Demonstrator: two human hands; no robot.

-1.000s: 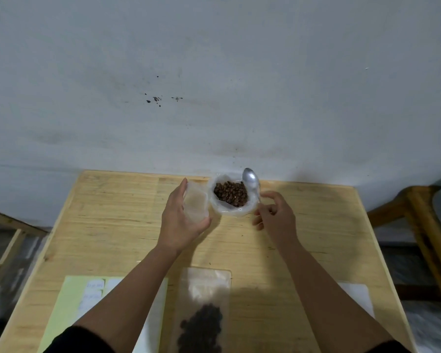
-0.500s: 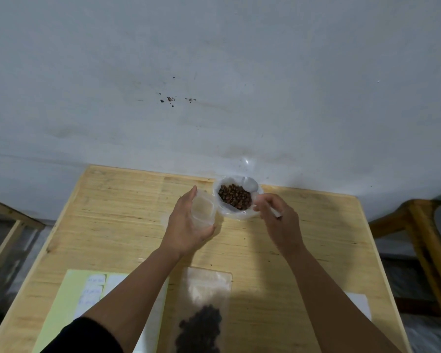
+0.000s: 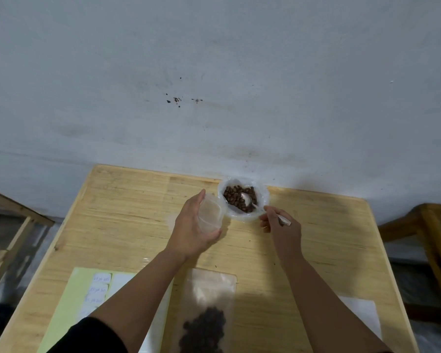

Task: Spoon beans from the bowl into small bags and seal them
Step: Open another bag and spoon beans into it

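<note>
A white bowl [image 3: 261, 200] of brown beans [image 3: 233, 197] stands at the far edge of the wooden table [image 3: 127, 225]. My right hand [image 3: 281, 230] pinches the handle of a metal spoon [image 3: 248, 200], whose scoop lies down among the beans. Just left of the bowl, my left hand [image 3: 191, 228] grips a small clear bag [image 3: 210, 212], held open and upright with its mouth beside the bowl's rim. A filled clear bag [image 3: 206, 312] of dark beans lies flat on the table near me.
A pale green sheet [image 3: 66, 296] with white labels lies at the near left, partly under my left arm. A white paper [image 3: 362, 314] sits at the near right. Wooden furniture [image 3: 428, 225] stands right of the table, a wooden frame [image 3: 13, 230] on the left.
The spoon has come down from above the bowl's rim into the beans, with my right hand following. My left hand still holds the small bag next to the bowl.
</note>
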